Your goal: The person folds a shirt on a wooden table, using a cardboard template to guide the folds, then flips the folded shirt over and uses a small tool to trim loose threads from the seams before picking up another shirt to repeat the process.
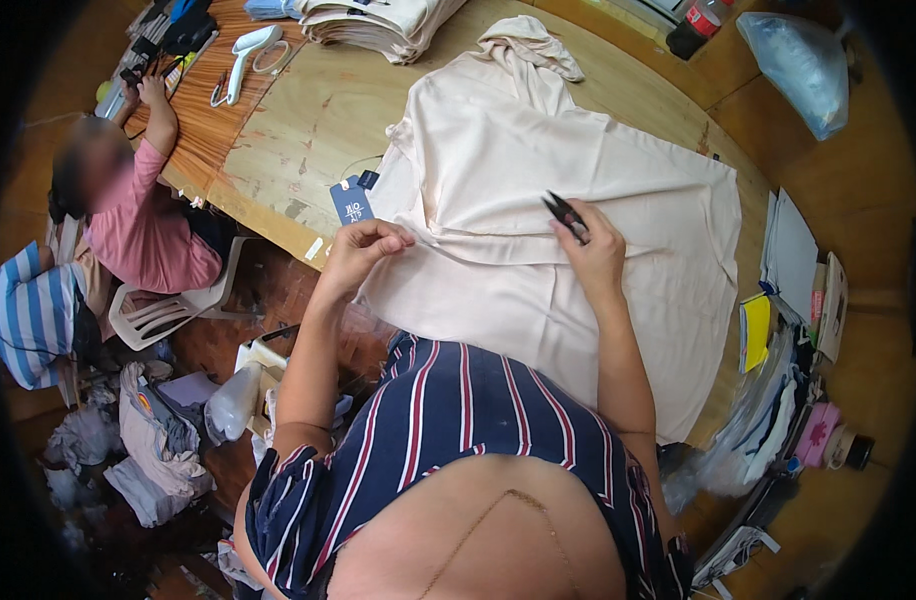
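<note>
A pale cream garment (568, 180) lies spread with soft folds over the wooden table in front of me. Thumb and fingers of my left hand (363, 255) are pinched together at the garment's left side. Whatever is between those fingertips is too small to make out. Just beyond that hand, a dark blue hang tag (352, 202) lies by the garment's edge, with a small black label (368, 179) above it. My right hand (596, 255) is closed around black thread snips (566, 217), held over the middle of the cloth with the blades pointing up and left.
Folded cream garments (378, 28) are stacked at the table's far side. A white handheld tool (250, 55) rests at the far left, near a seated person in a pink top (163, 235). A dark drink bottle (696, 28) stands far right. Cloth piles (158, 440) lie lower left.
</note>
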The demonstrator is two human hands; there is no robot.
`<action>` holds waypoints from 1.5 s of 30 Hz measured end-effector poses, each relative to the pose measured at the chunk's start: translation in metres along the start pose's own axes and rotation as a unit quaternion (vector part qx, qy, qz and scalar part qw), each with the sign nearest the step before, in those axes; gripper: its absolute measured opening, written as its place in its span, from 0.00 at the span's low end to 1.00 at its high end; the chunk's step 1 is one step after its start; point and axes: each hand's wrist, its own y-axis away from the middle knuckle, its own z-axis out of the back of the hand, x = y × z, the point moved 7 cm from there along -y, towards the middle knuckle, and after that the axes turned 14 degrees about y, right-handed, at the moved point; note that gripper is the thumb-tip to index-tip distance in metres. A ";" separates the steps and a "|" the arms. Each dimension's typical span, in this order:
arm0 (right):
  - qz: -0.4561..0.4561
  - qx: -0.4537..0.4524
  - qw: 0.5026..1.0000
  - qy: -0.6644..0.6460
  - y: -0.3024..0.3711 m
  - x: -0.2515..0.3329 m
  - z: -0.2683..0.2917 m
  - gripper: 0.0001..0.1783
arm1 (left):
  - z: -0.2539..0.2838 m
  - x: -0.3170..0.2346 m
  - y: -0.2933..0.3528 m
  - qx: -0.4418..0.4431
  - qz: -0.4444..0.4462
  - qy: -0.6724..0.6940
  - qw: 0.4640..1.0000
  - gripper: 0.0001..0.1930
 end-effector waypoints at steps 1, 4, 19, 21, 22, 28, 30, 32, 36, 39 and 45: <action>0.011 0.018 1.000 -0.012 0.001 0.010 0.003 0.15 | -0.008 0.002 0.001 0.025 0.032 0.026 0.999 0.06; 0.128 0.021 0.991 -0.013 0.015 0.062 -0.008 0.16 | -0.025 0.011 0.004 0.070 0.093 0.207 0.971 0.07; 0.137 0.027 0.986 0.094 0.031 0.091 -0.047 0.18 | -0.034 0.019 0.009 0.084 0.058 0.275 0.956 0.05; 0.142 0.023 0.985 0.091 0.032 0.092 -0.049 0.16 | -0.034 0.020 0.008 0.090 0.052 0.260 0.960 0.05; 0.144 0.021 0.985 0.089 0.033 0.092 -0.049 0.16 | -0.034 0.022 0.008 0.092 0.049 0.251 0.962 0.05; -0.020 -0.074 0.994 0.084 0.029 0.002 -0.007 0.13 | -0.023 -0.002 0.021 0.134 0.033 -0.076 0.988 0.08; -0.275 -0.105 0.945 0.141 0.038 -0.089 0.068 0.17 | 0.007 -0.021 0.061 0.176 0.048 -0.334 0.925 0.09; -0.342 -0.215 0.884 0.234 0.087 -0.194 0.153 0.20 | 0.057 -0.019 0.093 0.128 0.246 -0.590 0.758 0.09; -0.410 -0.129 0.740 0.517 0.129 -0.194 0.233 0.20 | 0.075 -0.055 0.075 -0.085 -0.051 -0.629 0.771 0.07; -0.208 -0.160 0.889 0.374 0.112 -0.220 0.175 0.18 | 0.022 -0.032 0.023 -0.063 -0.121 -0.449 0.883 0.12; 0.165 0.075 0.958 0.221 0.031 0.010 -0.005 0.14 | -0.017 0.001 -0.014 -0.016 -0.124 -0.461 0.878 0.16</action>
